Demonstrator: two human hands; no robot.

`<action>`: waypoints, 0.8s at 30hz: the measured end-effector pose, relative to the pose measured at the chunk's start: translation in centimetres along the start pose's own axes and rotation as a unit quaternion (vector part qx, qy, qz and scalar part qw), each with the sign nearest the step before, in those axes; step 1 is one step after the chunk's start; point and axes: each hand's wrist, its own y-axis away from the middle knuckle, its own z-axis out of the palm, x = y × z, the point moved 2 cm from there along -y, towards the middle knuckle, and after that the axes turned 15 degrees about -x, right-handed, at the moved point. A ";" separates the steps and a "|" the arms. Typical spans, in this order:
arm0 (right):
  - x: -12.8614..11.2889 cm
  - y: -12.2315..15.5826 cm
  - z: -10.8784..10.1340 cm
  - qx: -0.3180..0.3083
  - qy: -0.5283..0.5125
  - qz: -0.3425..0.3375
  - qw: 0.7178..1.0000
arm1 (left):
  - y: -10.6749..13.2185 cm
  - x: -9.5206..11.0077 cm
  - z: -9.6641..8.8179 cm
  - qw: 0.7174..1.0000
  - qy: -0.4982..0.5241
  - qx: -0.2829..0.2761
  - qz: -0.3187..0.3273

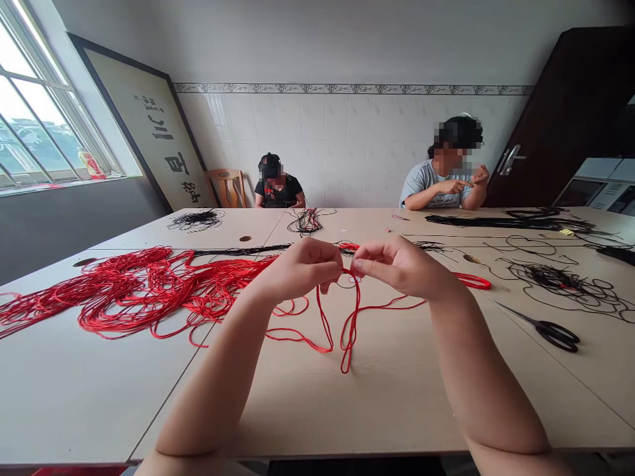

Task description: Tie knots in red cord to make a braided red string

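My left hand and my right hand are raised over the table, close together with their fingertips nearly touching. Both pinch the same red cord, whose loops hang down from between them onto the tabletop. A big tangle of red cords spreads over the table to the left of my left hand. A small bundle of red cord lies just right of my right hand.
Black scissors lie at the right. Black cords are strewn over the far and right side of the table. Two people sit at the far edge, one working with raised hands. A framed panel leans at the left wall.
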 end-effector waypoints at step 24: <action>-0.1 -0.3 0.5 -0.002 -0.081 -0.078 0.994 | 0.1 -0.1 -0.2 0.997 0.056 -0.031 0.036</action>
